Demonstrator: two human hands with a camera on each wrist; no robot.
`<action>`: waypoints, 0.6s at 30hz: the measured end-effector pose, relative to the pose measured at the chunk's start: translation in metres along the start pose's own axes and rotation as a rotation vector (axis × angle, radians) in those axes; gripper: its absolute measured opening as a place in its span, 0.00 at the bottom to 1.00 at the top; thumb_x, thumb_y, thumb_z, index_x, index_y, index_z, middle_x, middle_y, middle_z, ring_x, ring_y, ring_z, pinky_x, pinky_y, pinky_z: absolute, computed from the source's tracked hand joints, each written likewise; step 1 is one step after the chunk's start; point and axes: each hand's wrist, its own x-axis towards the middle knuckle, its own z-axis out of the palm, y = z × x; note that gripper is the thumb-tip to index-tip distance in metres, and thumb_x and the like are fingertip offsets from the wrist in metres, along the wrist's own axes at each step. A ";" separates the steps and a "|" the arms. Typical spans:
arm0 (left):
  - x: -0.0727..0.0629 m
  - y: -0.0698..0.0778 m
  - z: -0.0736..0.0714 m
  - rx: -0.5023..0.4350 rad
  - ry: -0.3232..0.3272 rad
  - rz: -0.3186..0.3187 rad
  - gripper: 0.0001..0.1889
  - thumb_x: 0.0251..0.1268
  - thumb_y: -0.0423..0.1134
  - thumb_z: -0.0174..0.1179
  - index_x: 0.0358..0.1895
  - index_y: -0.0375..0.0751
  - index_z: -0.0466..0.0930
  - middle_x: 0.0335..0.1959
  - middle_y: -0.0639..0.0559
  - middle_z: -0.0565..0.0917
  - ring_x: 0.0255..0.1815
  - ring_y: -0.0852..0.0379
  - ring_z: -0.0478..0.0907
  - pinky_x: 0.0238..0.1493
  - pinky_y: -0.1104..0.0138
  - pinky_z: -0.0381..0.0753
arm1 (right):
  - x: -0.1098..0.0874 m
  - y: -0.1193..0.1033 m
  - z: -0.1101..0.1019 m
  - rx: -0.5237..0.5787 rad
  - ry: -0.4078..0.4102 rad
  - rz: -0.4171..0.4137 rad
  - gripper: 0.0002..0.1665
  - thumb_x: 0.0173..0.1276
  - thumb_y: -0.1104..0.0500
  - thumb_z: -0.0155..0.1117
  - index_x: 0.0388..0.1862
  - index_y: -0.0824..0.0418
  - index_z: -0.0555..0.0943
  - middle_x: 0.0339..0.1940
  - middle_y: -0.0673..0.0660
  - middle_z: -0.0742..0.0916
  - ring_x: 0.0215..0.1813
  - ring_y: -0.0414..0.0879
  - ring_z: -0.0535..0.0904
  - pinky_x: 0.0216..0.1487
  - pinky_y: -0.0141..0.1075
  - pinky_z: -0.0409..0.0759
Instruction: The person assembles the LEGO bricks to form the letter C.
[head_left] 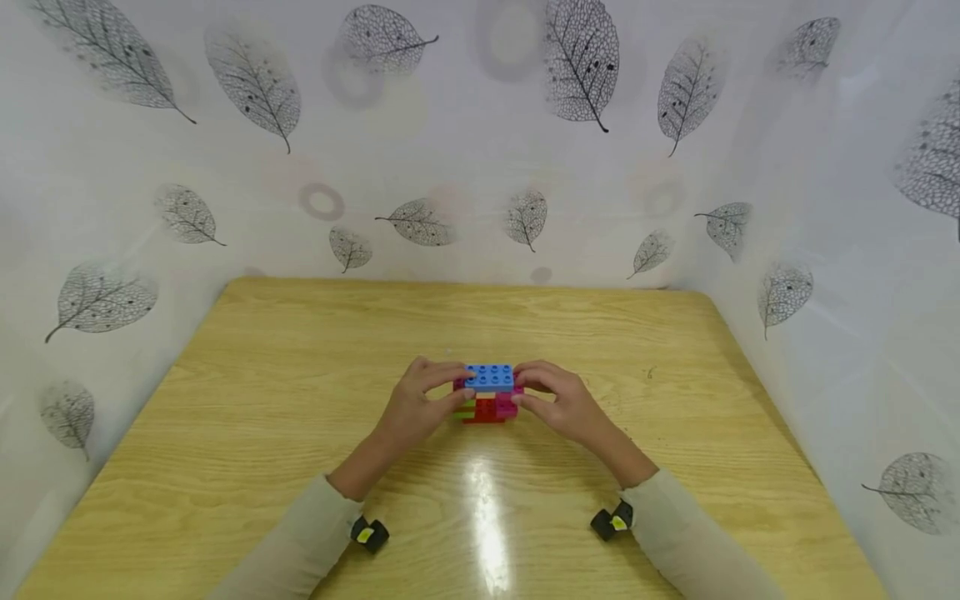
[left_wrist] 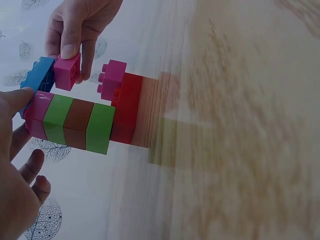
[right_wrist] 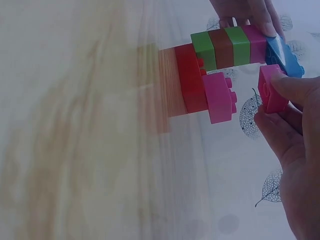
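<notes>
A blue building brick (head_left: 490, 377) with studs on top spans the top of a small brick structure. Its left end sits on a column of a pink brick (left_wrist: 39, 115), a green one, a brown one and another green one. This column stands on a red base brick (right_wrist: 191, 77). My left hand (head_left: 423, 400) pinches the column's top where pink meets blue. My right hand (head_left: 558, 400) pinches a pink brick (right_wrist: 272, 89) against the underside of the blue brick's right end. Below it, apart, another pink brick (right_wrist: 219, 97) sits on the red base.
The structure stands on a wooden table (head_left: 300, 333) with a glossy surface. Behind and beside the table hangs a pale leaf-patterned sheet (head_left: 450, 167). Black devices (head_left: 370, 533) are strapped at both wrists.
</notes>
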 end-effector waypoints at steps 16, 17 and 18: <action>0.000 0.004 -0.002 -0.031 -0.009 -0.028 0.15 0.61 0.39 0.71 0.52 0.49 0.89 0.55 0.52 0.86 0.45 0.56 0.68 0.42 0.52 0.79 | 0.000 0.003 0.002 0.054 -0.006 0.035 0.13 0.59 0.79 0.69 0.43 0.74 0.81 0.49 0.70 0.84 0.51 0.60 0.84 0.49 0.51 0.84; 0.000 0.004 -0.002 -0.026 -0.009 -0.024 0.15 0.61 0.39 0.71 0.52 0.49 0.89 0.55 0.52 0.86 0.45 0.57 0.67 0.42 0.52 0.79 | -0.001 0.008 0.003 0.053 -0.004 0.034 0.13 0.59 0.79 0.69 0.43 0.74 0.81 0.49 0.70 0.84 0.51 0.59 0.84 0.49 0.52 0.84; 0.001 0.004 -0.002 -0.017 -0.009 -0.018 0.15 0.61 0.39 0.71 0.52 0.49 0.89 0.55 0.52 0.86 0.45 0.57 0.67 0.42 0.52 0.79 | -0.003 0.012 0.004 0.049 0.000 0.033 0.13 0.58 0.79 0.69 0.43 0.74 0.81 0.49 0.70 0.84 0.52 0.59 0.84 0.49 0.52 0.84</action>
